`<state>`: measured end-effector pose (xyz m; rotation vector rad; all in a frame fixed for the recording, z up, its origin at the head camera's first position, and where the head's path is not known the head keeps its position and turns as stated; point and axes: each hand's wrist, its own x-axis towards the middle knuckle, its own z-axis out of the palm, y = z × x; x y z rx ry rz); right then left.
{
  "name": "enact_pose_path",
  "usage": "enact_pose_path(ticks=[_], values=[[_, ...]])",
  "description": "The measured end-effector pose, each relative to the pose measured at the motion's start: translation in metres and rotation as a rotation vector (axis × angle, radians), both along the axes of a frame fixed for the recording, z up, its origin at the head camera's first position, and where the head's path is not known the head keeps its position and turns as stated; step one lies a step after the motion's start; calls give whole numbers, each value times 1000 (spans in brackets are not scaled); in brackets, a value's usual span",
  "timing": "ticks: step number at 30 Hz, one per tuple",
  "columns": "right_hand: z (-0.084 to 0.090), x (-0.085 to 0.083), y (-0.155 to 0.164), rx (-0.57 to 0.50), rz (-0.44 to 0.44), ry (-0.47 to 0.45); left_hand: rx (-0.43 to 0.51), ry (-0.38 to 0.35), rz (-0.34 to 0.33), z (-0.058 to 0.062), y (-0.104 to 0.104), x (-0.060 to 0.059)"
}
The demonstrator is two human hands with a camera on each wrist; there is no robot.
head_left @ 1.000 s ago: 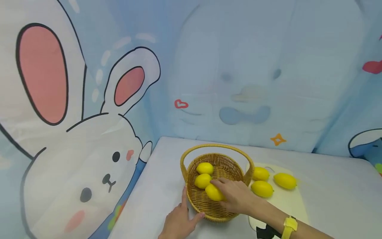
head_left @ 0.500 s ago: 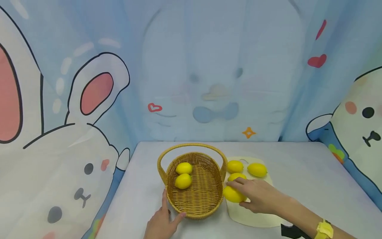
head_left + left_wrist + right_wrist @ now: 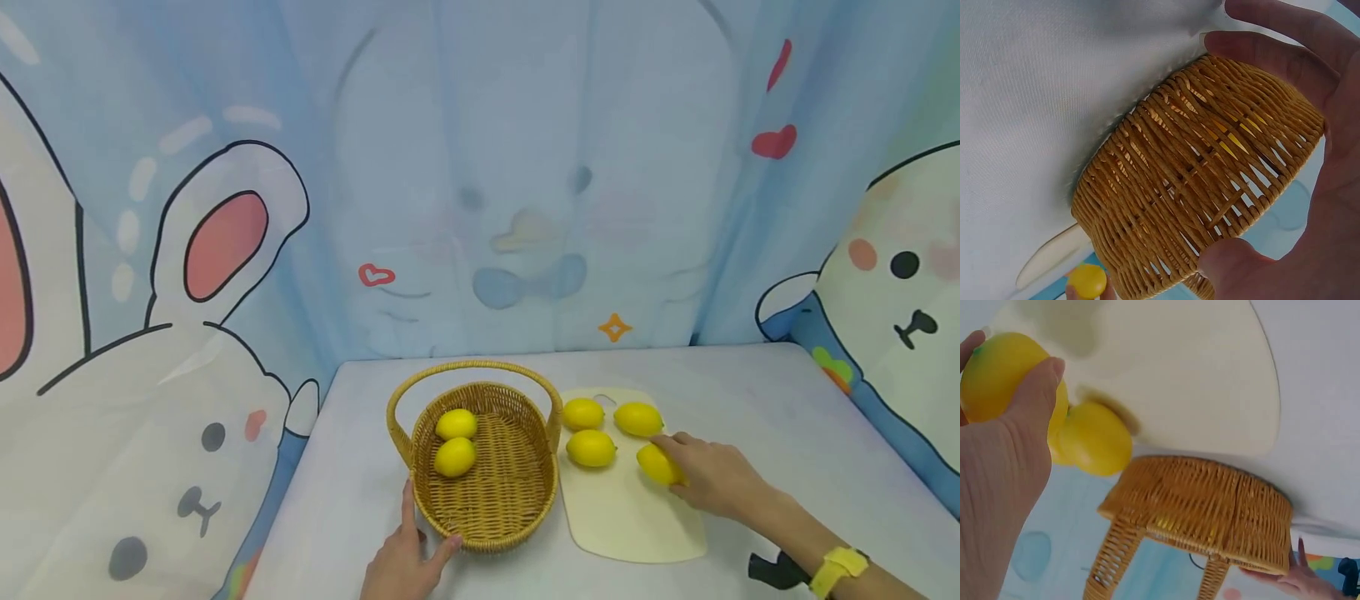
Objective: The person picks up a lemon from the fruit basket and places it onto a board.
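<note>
On pale table, right hand (image 3: 712, 479) fingers clamp smooth yellow lemon (image 3: 657, 464); left hand (image 3: 405, 562) fingers grip woven basket (image 3: 487, 475).

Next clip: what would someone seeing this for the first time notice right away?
Bright yellow lemons stand out: two lie in the wicker basket at the table's middle, and three sit on the pale cutting board just right of it. The right hand grips a fourth lemon at the board's right side, while the left hand holds the basket's near rim. Behind, a blue curtain with cartoon rabbits fills the background.
</note>
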<state>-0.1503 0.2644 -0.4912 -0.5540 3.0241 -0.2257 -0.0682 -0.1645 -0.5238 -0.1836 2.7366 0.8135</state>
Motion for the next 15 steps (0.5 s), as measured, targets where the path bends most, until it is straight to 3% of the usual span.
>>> enact_pose_path(ticks=[15], values=[[-25, -15, -3, 11, 24, 17, -8, 10, 5, 1, 0, 1]])
